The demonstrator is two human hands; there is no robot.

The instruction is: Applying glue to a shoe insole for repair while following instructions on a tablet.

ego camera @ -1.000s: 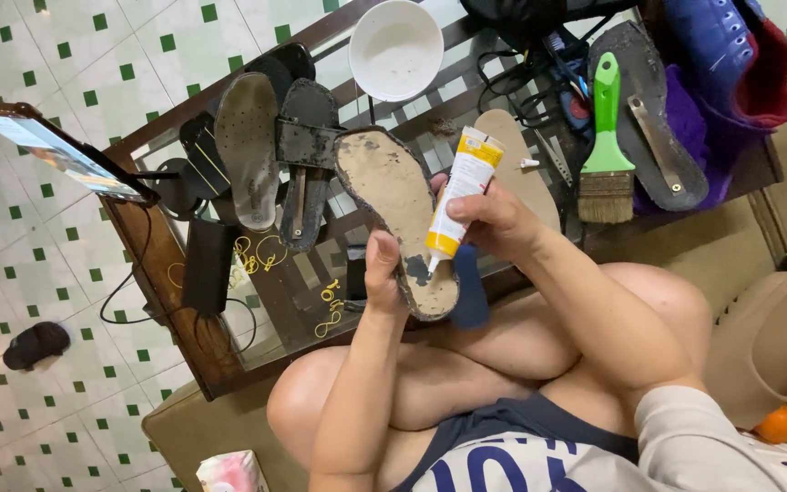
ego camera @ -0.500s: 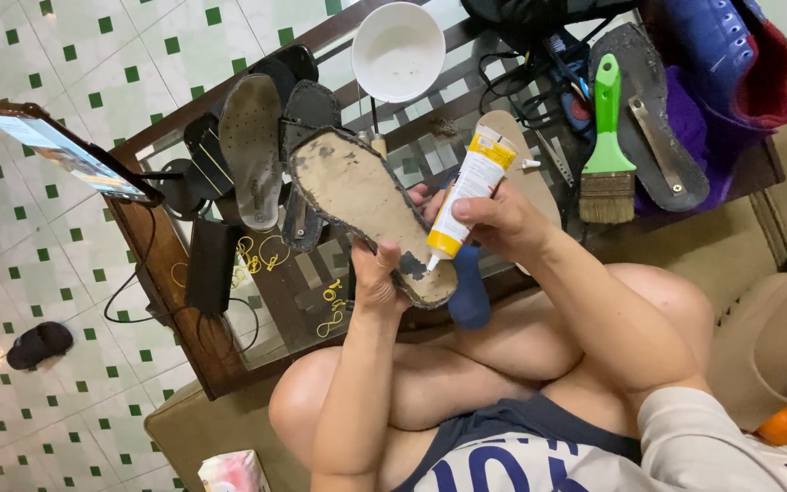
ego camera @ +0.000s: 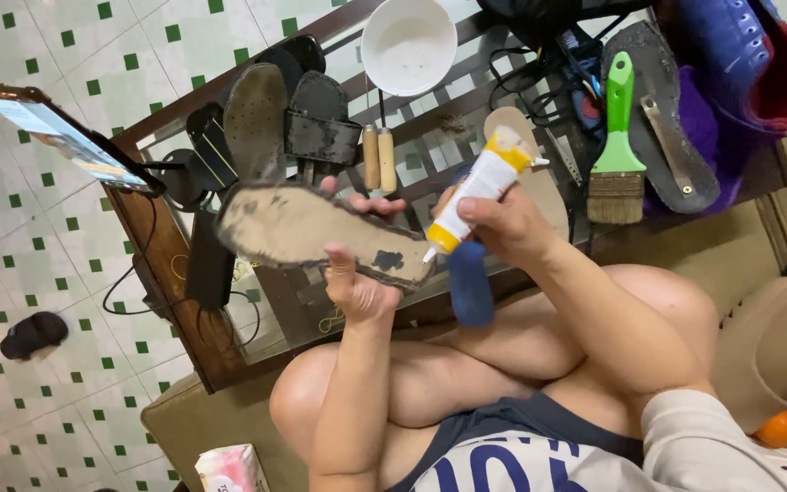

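Observation:
My left hand (ego camera: 357, 273) grips a worn tan shoe sole (ego camera: 307, 232) by its heel end, thumb on top and fingers curled behind, holding it level above my knees. My right hand (ego camera: 503, 223) is shut on a white and yellow glue tube (ego camera: 480, 187). The tube's nozzle touches the sole's heel end next to a dark patch. A blue strap (ego camera: 471, 282) hangs below the sole, between both hands.
A wooden slatted table (ego camera: 184, 264) carries a white bowl (ego camera: 409, 44), dark sandal pieces (ego camera: 321, 128), a green-handled brush (ego camera: 618, 146), a tan insole (ego camera: 539, 173) and a black sole (ego camera: 662, 137). A phone (ego camera: 56, 137) leans at its left. Green-dotted tiled floor lies left.
My left hand has swung the sole from pointing up-left to lying nearly level, toe to the left. The glue tube's nozzle stays at the heel end.

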